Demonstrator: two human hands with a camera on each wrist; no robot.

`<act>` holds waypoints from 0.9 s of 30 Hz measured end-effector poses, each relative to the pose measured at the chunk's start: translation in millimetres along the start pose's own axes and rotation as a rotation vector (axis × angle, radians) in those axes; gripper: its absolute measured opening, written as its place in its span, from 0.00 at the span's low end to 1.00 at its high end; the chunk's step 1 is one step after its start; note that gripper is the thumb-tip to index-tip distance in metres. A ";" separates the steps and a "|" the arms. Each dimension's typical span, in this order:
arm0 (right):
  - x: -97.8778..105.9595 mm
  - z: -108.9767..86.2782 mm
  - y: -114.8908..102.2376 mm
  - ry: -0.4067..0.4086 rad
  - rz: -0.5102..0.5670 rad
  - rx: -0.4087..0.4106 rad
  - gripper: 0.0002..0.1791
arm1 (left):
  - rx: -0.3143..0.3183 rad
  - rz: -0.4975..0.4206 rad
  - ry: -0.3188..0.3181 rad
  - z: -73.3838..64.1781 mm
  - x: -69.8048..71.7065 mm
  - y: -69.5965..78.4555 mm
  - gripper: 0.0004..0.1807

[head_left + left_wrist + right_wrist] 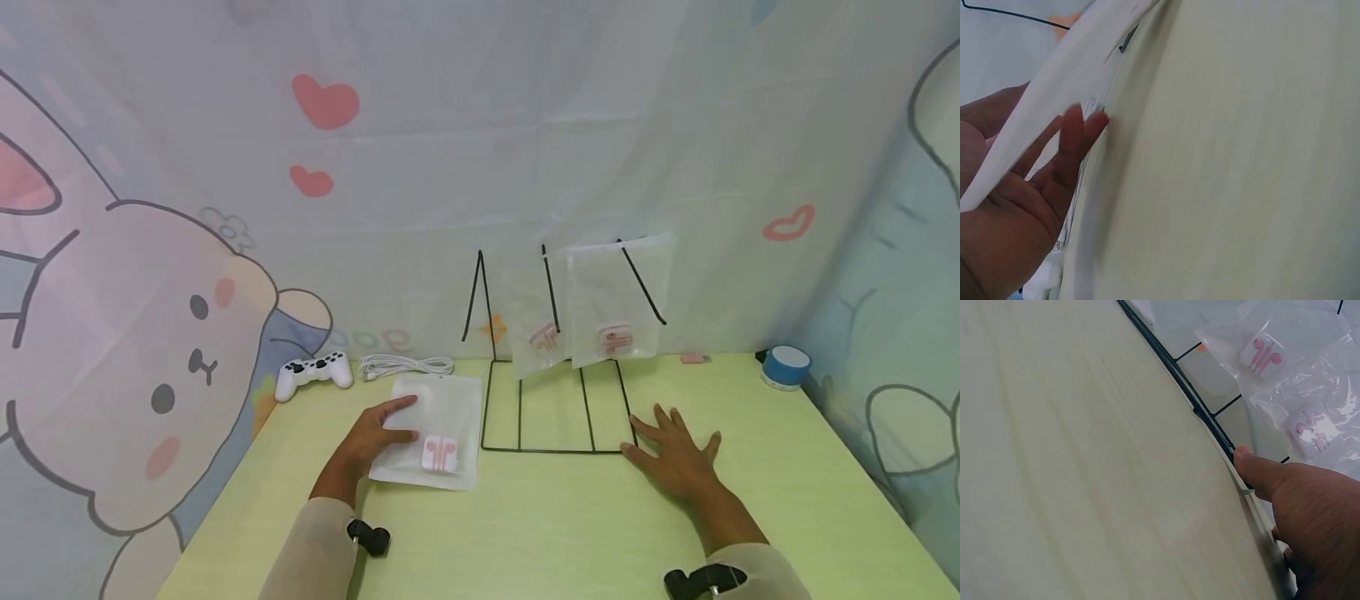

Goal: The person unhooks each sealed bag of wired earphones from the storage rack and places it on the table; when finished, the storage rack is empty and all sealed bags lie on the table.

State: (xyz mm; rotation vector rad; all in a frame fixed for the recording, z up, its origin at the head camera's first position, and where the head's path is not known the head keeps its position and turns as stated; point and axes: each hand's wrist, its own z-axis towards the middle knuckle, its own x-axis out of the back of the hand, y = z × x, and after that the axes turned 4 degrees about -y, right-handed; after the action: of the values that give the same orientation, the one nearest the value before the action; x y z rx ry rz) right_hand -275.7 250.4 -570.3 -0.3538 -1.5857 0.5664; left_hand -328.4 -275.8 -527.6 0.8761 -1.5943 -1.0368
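My left hand grips a frosted plastic bag by its left side, thumb and forefinger on top. In the left wrist view the bag passes between the fingers, with the other fingers beneath it. A small white case with a pink earphone print shows through its lower part. My right hand is spread over the table, its thumb against the front right corner of the black wire rack. Two similar bags, a front one and a rear one, hang from the rack's middle and right prongs.
A white game controller and a coiled white cable lie at the back left. Along the back right are a small pink object and a blue-and-white round container. A printed cloth hangs behind the table.
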 end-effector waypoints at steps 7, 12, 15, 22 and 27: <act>1.6 -0.5 -1.6 0.005 -0.002 0.004 0.45 | -0.029 0.184 0.000 1.7 0.9 -3.0 0.42; 1.3 -1.0 -1.2 0.006 0.002 0.003 0.44 | -0.006 0.267 -0.021 2.7 1.8 -5.1 0.43; 0.4 -1.3 -0.3 0.001 0.000 0.001 0.44 | 0.024 0.330 -0.047 2.9 1.4 -7.1 0.42; -0.3 -2.3 -1.5 -0.003 0.013 -0.001 0.44 | 0.064 0.482 -0.095 1.9 0.8 -10.2 0.46; 1.4 -1.2 -1.1 0.004 0.005 0.006 0.44 | 0.061 0.477 -0.104 1.5 0.8 -10.8 0.47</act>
State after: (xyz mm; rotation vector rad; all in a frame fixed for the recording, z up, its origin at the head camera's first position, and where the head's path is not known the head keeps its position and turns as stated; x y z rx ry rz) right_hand -274.5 250.4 -568.5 -0.3543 -1.5794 0.5734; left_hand -329.5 -280.2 -537.6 0.4483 -1.8140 -0.7042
